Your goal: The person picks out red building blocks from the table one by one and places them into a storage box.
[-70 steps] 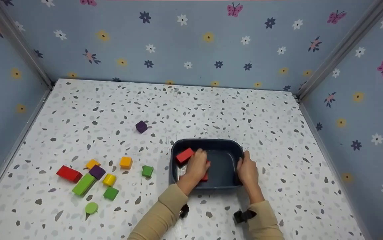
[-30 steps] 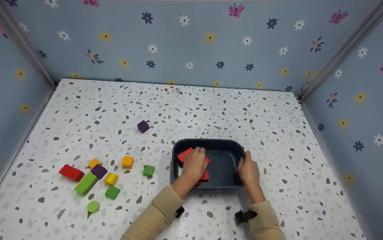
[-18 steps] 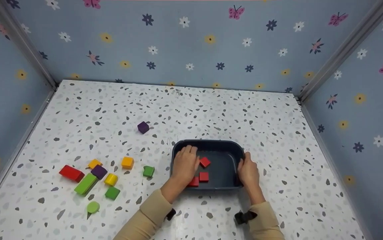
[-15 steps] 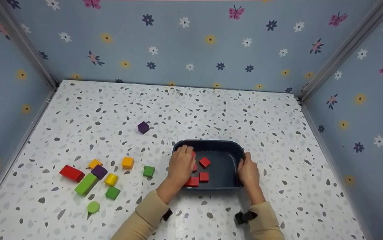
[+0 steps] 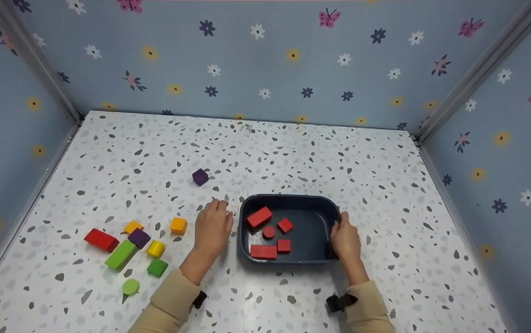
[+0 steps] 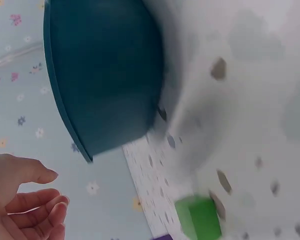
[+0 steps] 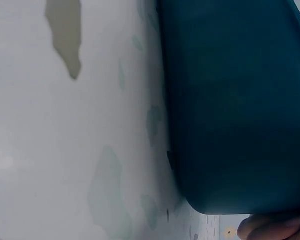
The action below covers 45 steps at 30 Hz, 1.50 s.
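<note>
A dark blue rectangular tub (image 5: 311,236) stands on the table with several red toy blocks inside, among them a long block (image 5: 263,252), a brick (image 5: 259,217) and a small round piece (image 5: 268,232). My right hand (image 5: 346,236) grips the tub's right rim, thumb over the edge and fingers outside. Just left of the tub is my left hand (image 5: 212,229), fingers loosely curled and nothing in them. In the left wrist view a green block (image 6: 197,217) lies on the table near that hand; from the head view the hand hides it.
Left of my left hand lie loose blocks: an orange cube (image 5: 178,225), a yellow cylinder (image 5: 155,249), a red block (image 5: 101,240), a light green block (image 5: 121,254) and several others. A purple cube (image 5: 200,177) sits farther back. Flowered walls (image 5: 265,55) enclose the table.
My left hand has let go of the red brick inside the tub, come out over the left rim and moved left above the table. My right hand keeps its grip.
</note>
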Tool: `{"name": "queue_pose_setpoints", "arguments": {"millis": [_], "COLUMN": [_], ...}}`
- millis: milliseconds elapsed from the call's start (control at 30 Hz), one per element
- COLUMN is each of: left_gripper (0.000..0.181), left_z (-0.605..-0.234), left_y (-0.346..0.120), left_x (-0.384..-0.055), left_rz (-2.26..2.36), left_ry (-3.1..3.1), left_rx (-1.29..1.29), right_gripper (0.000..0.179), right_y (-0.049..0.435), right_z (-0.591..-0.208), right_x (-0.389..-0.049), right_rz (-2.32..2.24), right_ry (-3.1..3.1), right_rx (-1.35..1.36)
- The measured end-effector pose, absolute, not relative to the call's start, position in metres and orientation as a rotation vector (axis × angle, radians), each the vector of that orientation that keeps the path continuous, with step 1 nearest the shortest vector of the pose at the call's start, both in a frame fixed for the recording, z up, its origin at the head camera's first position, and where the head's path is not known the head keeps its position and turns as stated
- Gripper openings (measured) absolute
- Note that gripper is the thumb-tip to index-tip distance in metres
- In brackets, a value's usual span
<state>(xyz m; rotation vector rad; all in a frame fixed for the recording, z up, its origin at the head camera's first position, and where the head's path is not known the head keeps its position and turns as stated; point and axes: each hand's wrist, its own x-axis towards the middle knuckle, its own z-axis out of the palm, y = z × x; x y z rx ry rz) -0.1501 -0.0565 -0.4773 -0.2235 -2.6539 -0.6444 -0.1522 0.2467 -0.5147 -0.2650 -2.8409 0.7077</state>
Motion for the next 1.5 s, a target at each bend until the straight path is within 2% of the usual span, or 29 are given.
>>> {"name": "queue_pose_setpoints", "arguments": {"millis": [533, 933, 1133, 1500], "left_gripper": [0.023, 0.045, 0.046, 0.062], "left_z": [-0.495, -0.491, -0.497, -0.500], "left_y": [-0.142, -0.198, -0.219, -0.246], "left_x": [-0.150, -0.147, -0.145, -0.141], "left_rz": [-0.542, -0.477, -0.505, -0.620], "left_ry": [-2.717, -2.932, -2.919, -2.982], "left_rx": [0.055, 0.364, 0.509, 0.731], "right_gripper": [0.012, 0.013, 0.015, 0.013], "right_y": [0.247, 0.246, 0.246, 0.246], "right_z": [-0.515, -0.515, -0.515, -0.515], "right_x": [-0.151, -0.151, -0.151, -0.152], "right_rz": [0.696, 0.688, 0.692, 0.690], "right_ry": [-2.832, -2.851, -2.854, -2.851], "right_rx": [-0.268, -0.282, -0.291, -0.303]}}
